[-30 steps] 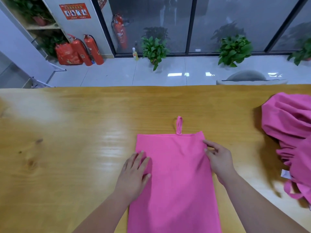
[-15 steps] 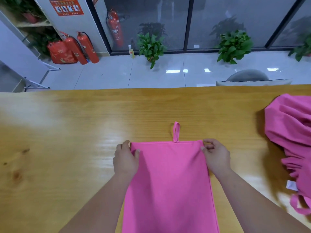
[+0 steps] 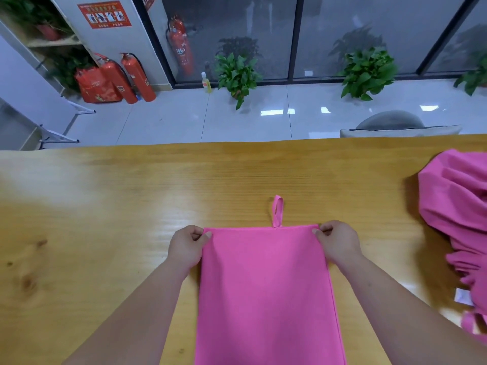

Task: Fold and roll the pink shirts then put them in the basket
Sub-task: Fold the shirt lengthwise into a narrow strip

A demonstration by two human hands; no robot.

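Head view, starting at the left: on the floor beyond the table, a red bag (image 3: 95,85) and two red fire extinguishers (image 3: 131,77) stand side by side against a white wall. A third extinguisher (image 3: 180,46) is further right by the dark glass. A small yellow bottle (image 3: 206,81) sits just beside a potted plant (image 3: 237,75), and a second potted plant (image 3: 367,72) stands well to its right. A grey chair (image 3: 390,125) is at the table's far edge.

The wooden table (image 3: 105,206) fills the lower half. Of the two hands, the left hand (image 3: 185,246) is curled, thumb and fingers pinching the far left corner of the folded pink shirt (image 3: 266,291). That shirt lies flat in the middle of the table as a long narrow rectangle, running from the hands out of the bottom of the picture. A small pink loop (image 3: 277,210) sticks out from the middle of its far edge, flat on the wood. The right hand (image 3: 338,242) pinches the far right corner the same way.

At the right edge, well apart from the folded one, a heap of pink shirts (image 3: 458,206) lies crumpled on the table, with a white label (image 3: 462,296) showing at its near side.
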